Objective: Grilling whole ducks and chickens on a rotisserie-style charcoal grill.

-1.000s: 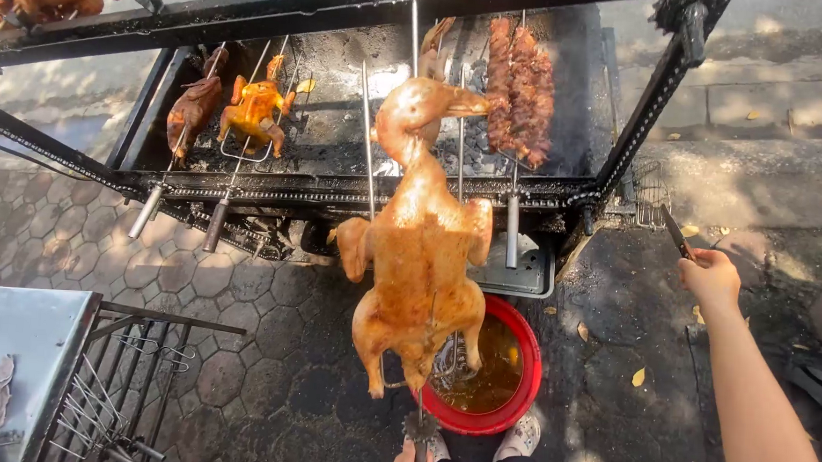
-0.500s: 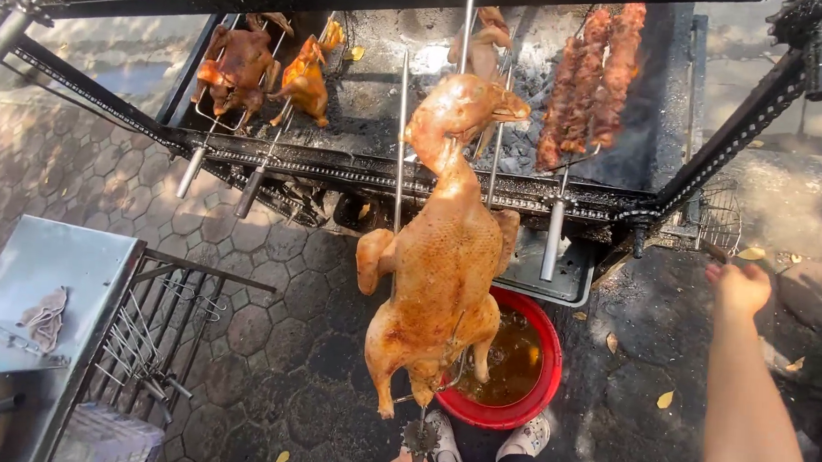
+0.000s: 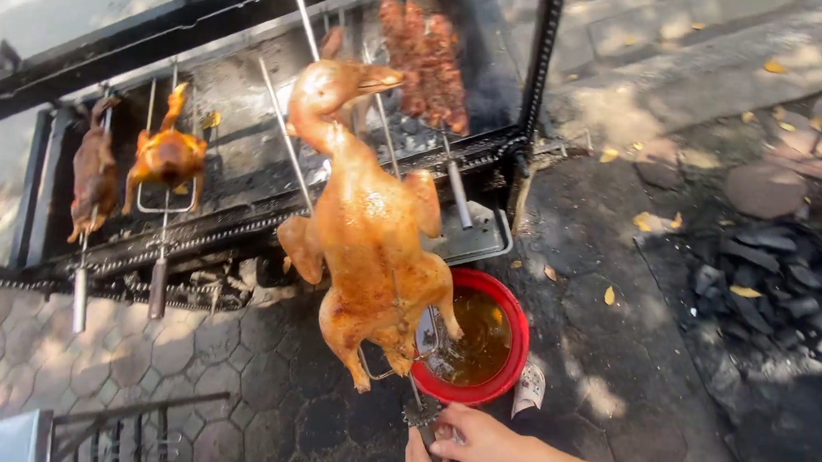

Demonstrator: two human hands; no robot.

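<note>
Roasted duck (image 3: 368, 247) — golden-brown, whole, head and bill intact — is hanging impaled on a long metal spit (image 3: 341, 134) that is running diagonally from the upper part of the view down to the bottom edge. The bird is tilting head-up, its neck curving against the front rail of the charcoal grill (image 3: 243, 222), while its legs are dangling just above the near rim of a red basin (image 3: 507, 358) holding dark amber liquid. The basin is standing on the paved ground (image 3: 614, 298) directly below the grill's right end, beside a metal tray (image 3: 481, 239).

Both hands are showing at the bottom edge. The right hand (image 3: 480, 436) is closing its fingers around the spit's lower handle (image 3: 423, 419); the left hand (image 3: 418, 461), only partly in view, is wrapping the same handle just beneath — grip firm in both, as far as the cropped frame is showing.

On the grill, two smaller birds (image 3: 166, 157) are sitting on spits toward the left end, and skewered meat chunks (image 3: 425, 58) are lying at the far right corner. Loose charcoal (image 3: 774, 278) is lying on the ground well to the right, with yellow leaves (image 3: 651, 220) scattered near it.
</note>
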